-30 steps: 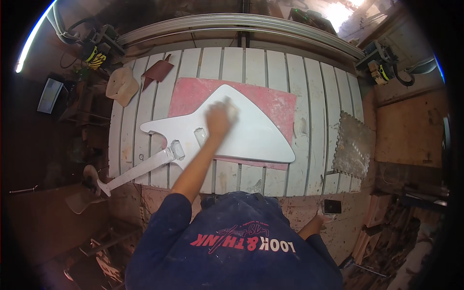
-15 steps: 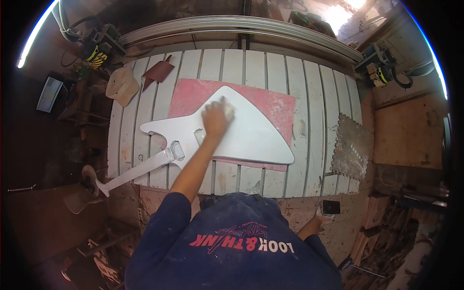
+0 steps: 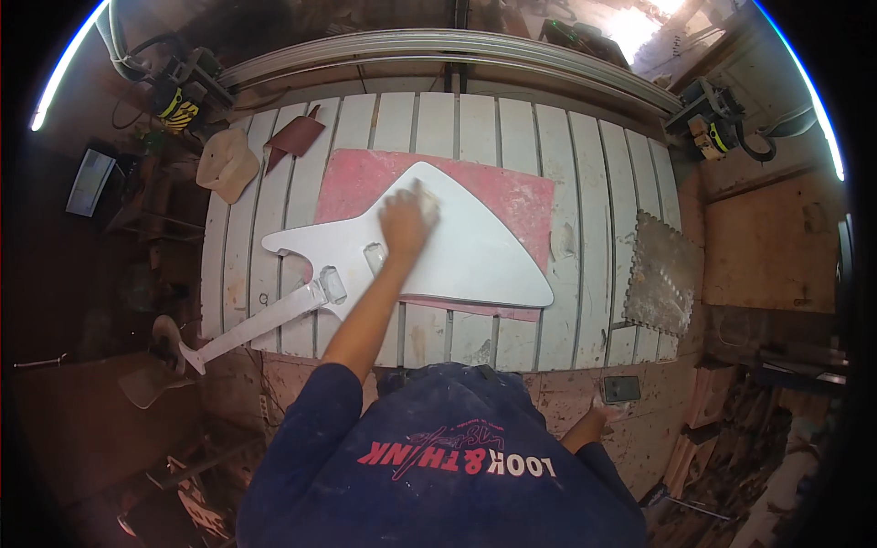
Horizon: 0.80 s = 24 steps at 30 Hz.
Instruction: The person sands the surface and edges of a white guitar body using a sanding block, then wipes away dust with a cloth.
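Observation:
A white, angular electric guitar [image 3: 475, 242] lies on the table, its neck pointing to the lower left. The body has two cut-out cavities and no strings or hardware. On the upper part of the body, my left hand [image 3: 404, 224] is closed over a small pale block [image 3: 427, 208], pressed to the surface; motion blurs both, so the block looks like a sanding block. Low on the right, beyond the table's front edge, my right hand [image 3: 603, 411] is closed round a dark phone [image 3: 622, 389]. Most of its fingers are hidden.
A pink mat [image 3: 352, 178] lies under the guitar on the white slatted table [image 3: 585, 274]. A beige cap [image 3: 227, 164] and a reddish-brown sandpaper sheet [image 3: 297, 137] sit at the far left. A grey interlocking mat [image 3: 660, 279] covers the right end. A metal rail [image 3: 438, 44] spans the back.
My left hand stays on the guitar body with the block, only slightly shifted and still blurred. The phone in my right hand has tilted; its face looks greyer now. The guitar rests in place.

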Each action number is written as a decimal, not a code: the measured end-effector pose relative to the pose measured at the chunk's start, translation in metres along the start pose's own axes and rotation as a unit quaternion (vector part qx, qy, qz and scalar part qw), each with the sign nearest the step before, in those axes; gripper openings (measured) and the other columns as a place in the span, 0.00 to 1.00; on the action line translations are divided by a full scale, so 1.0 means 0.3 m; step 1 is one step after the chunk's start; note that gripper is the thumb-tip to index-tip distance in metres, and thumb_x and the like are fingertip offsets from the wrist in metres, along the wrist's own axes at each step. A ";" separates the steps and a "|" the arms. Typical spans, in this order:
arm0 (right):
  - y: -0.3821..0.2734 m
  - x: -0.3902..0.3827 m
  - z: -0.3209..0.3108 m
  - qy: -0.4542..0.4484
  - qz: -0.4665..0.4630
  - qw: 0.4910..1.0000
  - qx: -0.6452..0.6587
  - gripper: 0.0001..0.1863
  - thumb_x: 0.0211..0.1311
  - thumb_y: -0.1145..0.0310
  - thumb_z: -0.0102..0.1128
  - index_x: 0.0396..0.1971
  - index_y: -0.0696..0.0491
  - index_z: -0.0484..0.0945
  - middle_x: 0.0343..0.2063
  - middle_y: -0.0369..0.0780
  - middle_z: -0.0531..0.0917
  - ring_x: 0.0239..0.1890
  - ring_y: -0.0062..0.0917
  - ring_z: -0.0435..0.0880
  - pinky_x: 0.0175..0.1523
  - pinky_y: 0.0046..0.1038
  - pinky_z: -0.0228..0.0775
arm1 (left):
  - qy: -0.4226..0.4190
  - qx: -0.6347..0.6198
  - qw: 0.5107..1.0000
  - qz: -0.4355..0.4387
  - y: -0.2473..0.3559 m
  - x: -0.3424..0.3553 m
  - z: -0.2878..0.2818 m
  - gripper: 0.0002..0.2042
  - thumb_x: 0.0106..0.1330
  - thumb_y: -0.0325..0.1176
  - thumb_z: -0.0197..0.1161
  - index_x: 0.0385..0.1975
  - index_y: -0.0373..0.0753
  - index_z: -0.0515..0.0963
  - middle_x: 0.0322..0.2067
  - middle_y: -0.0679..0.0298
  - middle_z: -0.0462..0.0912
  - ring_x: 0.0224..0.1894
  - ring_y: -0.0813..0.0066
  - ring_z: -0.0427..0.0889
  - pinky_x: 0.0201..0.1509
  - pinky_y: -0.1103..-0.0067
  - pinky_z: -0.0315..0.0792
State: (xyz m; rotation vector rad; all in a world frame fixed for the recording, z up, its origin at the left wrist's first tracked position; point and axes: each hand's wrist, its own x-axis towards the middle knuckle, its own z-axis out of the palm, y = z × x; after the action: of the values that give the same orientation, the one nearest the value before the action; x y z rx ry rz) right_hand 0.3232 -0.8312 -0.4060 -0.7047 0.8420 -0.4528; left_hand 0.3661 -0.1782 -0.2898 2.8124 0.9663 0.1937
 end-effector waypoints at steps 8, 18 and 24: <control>0.074 -0.010 -0.044 -0.004 0.046 0.999 0.001 0.32 0.57 0.48 0.66 0.59 0.47 0.77 0.53 0.42 0.81 0.52 0.39 0.81 0.52 0.47 0.75 | -0.006 -0.031 0.999 0.020 0.058 -0.116 -0.010 0.37 0.65 0.54 0.66 0.72 0.45 0.68 0.54 0.59 0.77 0.54 0.56 0.74 0.56 0.59 0.69; 0.008 0.015 -0.016 0.075 -0.014 0.993 -0.085 0.31 0.59 0.50 0.65 0.61 0.47 0.75 0.54 0.43 0.79 0.55 0.39 0.77 0.59 0.49 0.69 | 0.087 -0.015 0.996 0.004 0.054 -0.039 0.015 0.38 0.61 0.53 0.68 0.70 0.43 0.69 0.46 0.59 0.78 0.49 0.61 0.76 0.50 0.61 0.68; -0.072 0.032 0.028 0.029 -0.022 0.998 -0.045 0.30 0.61 0.57 0.64 0.64 0.48 0.73 0.58 0.43 0.77 0.61 0.40 0.74 0.61 0.52 0.67 | -0.032 -0.070 0.972 0.223 0.132 -0.251 0.038 0.40 0.60 0.53 0.68 0.73 0.48 0.65 0.50 0.58 0.77 0.52 0.58 0.75 0.52 0.60 0.70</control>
State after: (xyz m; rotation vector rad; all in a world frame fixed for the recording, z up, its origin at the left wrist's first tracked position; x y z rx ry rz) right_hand 0.3337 -0.8490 -0.3915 -0.7975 0.9072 -0.4785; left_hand 0.3328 -0.2570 -0.2984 2.8375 0.2815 0.2124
